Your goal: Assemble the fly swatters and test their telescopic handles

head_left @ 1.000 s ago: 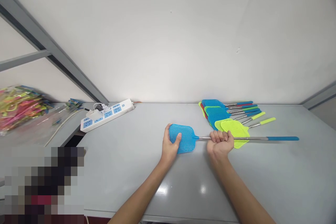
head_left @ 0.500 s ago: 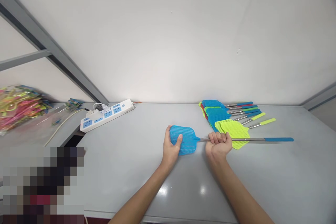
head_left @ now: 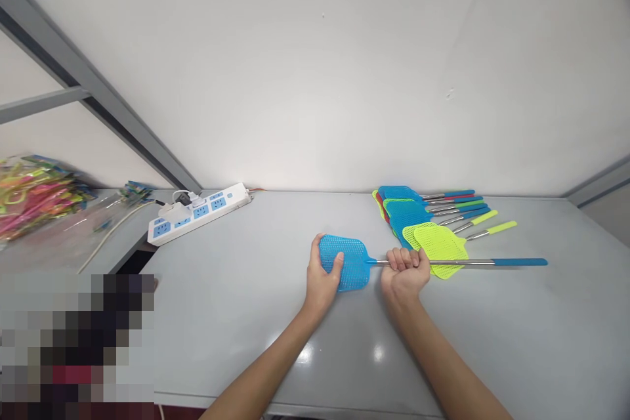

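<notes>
A blue fly swatter [head_left: 352, 261] with a perforated head, a metal shaft and a blue grip lies level across both hands, its grip pointing right. My left hand [head_left: 322, 279] is closed on the head, thumb on top and fingers behind the far left edge. Wrapped round the shaft just right of the head is my right hand [head_left: 406, 272], fingers curled in a fist. The shaft passes over a yellow-green swatter [head_left: 440, 246] that is part of a fanned pile. Blue swatters [head_left: 401, 195] and red and green parts show behind it.
A white power strip [head_left: 199, 213] with plugs sits by the wall at left. Beyond it, on another surface, lies a clear bag of colourful items [head_left: 42, 200]. A grey metal frame [head_left: 83, 79] rises at left. The grey table [head_left: 236, 302] ends at a front edge near me.
My right hand has shifted slightly left along with the swatter's grip end. My left hand keeps its hold on the head. The pile of swatters has not moved.
</notes>
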Available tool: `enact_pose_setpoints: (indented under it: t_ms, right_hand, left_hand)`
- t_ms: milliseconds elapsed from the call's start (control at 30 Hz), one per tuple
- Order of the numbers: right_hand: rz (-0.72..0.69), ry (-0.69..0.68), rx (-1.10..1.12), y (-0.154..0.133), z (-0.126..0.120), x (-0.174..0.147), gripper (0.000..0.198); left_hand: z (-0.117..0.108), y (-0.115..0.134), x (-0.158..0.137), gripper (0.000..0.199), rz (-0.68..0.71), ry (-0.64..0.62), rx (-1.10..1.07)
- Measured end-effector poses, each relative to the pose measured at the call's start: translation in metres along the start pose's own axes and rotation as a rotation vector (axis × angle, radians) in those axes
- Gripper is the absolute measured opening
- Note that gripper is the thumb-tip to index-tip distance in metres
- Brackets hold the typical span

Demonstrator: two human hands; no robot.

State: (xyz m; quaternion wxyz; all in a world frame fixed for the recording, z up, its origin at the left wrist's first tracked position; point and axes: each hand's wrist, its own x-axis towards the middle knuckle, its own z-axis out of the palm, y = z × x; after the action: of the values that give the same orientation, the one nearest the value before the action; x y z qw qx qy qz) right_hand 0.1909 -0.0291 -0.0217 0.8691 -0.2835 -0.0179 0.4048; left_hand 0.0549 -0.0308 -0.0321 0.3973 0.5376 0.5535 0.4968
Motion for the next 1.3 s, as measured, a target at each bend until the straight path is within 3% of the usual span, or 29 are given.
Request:
enact_pose_setpoints:
  t_ms: [467, 967, 1300]
  right_hand:
    - [0.014, 0.013, -0.019, 0.003, 0.000, -0.003, 0.035]
    - [0.138, 0.078, 0.099, -0.002, 0.006, -0.006, 0.033]
    - [0.269, -0.125, 0.066, -0.015, 0.012, 0.003, 0.030]
  left_hand:
    - [0.005, 0.008, -0.008, 0.050, -0.047, 0.025, 0.006]
    - [0.005, 0.004, -0.006, 0.049, -0.077, -0.001, -0.063]
    - [0.000, 0.010, 0.004, 0.053, -0.232, -0.019, -0.361]
